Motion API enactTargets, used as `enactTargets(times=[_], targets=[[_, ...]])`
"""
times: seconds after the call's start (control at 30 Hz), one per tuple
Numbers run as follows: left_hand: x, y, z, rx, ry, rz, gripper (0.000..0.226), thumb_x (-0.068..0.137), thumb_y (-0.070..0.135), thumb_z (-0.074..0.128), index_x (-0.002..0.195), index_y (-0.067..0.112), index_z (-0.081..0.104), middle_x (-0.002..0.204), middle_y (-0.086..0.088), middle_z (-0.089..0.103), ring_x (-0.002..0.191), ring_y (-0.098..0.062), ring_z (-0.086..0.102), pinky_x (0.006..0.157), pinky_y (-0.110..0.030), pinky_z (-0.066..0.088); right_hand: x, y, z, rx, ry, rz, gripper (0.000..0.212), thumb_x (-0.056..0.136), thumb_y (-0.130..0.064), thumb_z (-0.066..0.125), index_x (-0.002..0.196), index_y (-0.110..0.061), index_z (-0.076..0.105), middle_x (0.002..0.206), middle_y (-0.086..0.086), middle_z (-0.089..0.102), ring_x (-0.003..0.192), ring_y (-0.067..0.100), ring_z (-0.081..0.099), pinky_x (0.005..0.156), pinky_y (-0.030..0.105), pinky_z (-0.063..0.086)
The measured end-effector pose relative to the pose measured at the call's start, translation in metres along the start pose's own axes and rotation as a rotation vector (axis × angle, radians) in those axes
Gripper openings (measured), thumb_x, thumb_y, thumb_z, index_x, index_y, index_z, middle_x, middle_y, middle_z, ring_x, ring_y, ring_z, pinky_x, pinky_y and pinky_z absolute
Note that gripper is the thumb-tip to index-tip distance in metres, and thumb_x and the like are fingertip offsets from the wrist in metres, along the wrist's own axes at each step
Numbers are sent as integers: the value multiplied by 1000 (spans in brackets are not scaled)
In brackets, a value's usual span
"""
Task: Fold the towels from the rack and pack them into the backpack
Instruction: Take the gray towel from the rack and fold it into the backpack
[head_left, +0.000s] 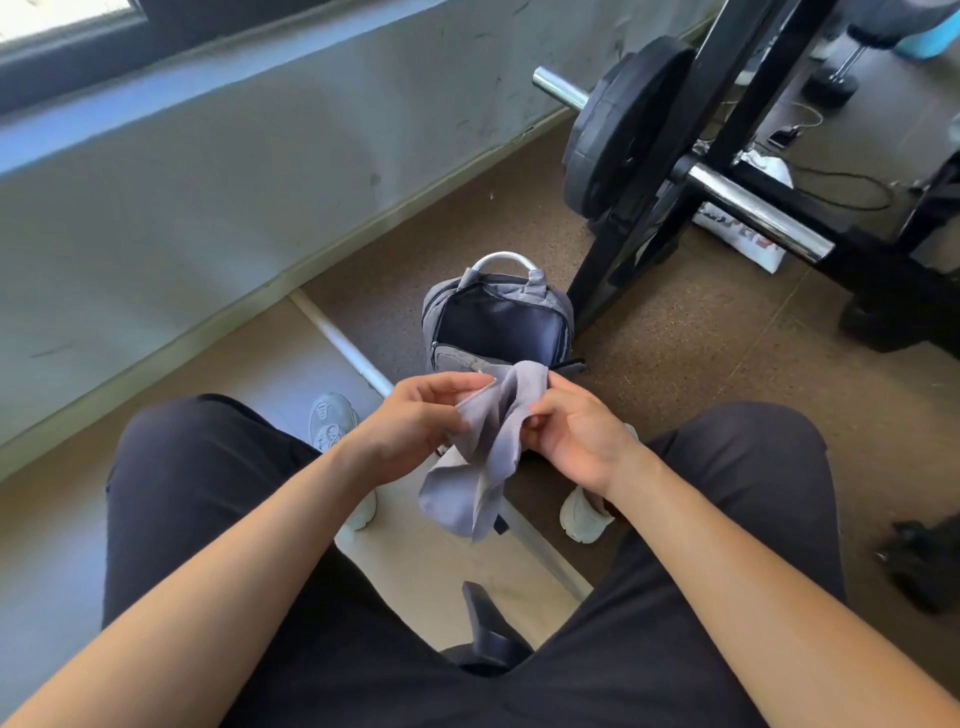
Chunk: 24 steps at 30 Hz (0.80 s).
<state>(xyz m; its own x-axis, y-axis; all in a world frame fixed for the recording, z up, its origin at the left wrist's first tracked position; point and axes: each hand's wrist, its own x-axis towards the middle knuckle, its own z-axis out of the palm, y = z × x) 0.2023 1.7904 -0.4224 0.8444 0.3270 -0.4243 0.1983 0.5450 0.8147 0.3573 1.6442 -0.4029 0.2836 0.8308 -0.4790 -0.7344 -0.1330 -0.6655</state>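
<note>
Brown speckled gym flooring (701, 405) runs beside a pale grey wall, seen from above by a seated person in dark trousers. Between the knees, a small lilac-grey cloth towel (483, 452) hangs bunched and unfolded. Both hands hold its upper edge: the left hand (415, 421) grips the left side with curled fingers, and the right hand (576, 441) pinches the right side. Just beyond the hands, a grey fabric backpack (519, 283) with a dark lining stands on the floor, unzipped and gaping. Far right, a chrome barbell (748, 208) with black weight plates sits at a black steel frame. The towel is crumpled, so the corners may be hard to find, which would likely give a lopsided fold. A slack pinch could let the dangling end drop to the floor.
</note>
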Motion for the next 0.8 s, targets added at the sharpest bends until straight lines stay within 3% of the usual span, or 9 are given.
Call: enactTargets(times=[0.07,0.2,0.37,0.47,0.6,0.67,0.77,0.8], targets=[[-1,0,4,-47,-17,1,49,69,-9,67,110,14,79,114,-15,74,101,-30,66,85,-35,50,-1,2,3,45,15,21,34,84,14,39,107,-7,53,79,10,47,63,14,48,67,27,51],[-4,-3,13,-88,-3,57,43,75,-6,70,115,8,76,112,-17,75,87,-21,74,73,-27,59,-3,8,11,236,123,45,31,92,13,38,110,-4,56,85,13,57,70,16,52,66,29,60],[-8,-2,19,0,-75,121,60,79,-7,71,136,10,61,128,-15,71,111,-21,70,94,-28,54,-5,6,13,389,241,30,22,96,12,41,109,-1,54,87,15,53,76,18,53,72,34,64],[-9,-4,26,122,-19,153,66,82,-18,69,141,10,55,129,-10,71,116,-18,68,96,-28,53,-7,7,16,365,235,18,21,98,12,42,110,0,55,87,17,56,76,18,58,76,36,64],[-8,-4,24,237,78,187,51,93,-18,57,133,14,62,121,-5,75,111,-21,68,98,-40,48,-6,9,16,245,193,-13,32,99,8,47,131,5,52,95,20,63,72,17,62,78,36,63],[-8,-3,21,276,90,191,50,93,-19,56,132,12,63,120,-5,76,112,-19,70,99,-39,51,-5,9,14,110,256,-59,43,98,4,55,140,5,46,98,19,62,72,18,61,79,39,63],[-9,-2,20,316,113,214,50,92,-20,57,129,14,65,118,-6,76,117,-17,70,97,-31,56,-4,5,8,-387,501,-231,68,91,1,68,149,-16,37,93,11,55,69,19,58,67,30,61],[-9,-2,19,338,120,229,51,92,-20,57,127,15,66,117,-6,77,118,-16,69,96,-29,56,-5,4,6,-559,509,-304,69,88,3,68,147,-18,40,98,9,54,71,21,57,62,26,59]])
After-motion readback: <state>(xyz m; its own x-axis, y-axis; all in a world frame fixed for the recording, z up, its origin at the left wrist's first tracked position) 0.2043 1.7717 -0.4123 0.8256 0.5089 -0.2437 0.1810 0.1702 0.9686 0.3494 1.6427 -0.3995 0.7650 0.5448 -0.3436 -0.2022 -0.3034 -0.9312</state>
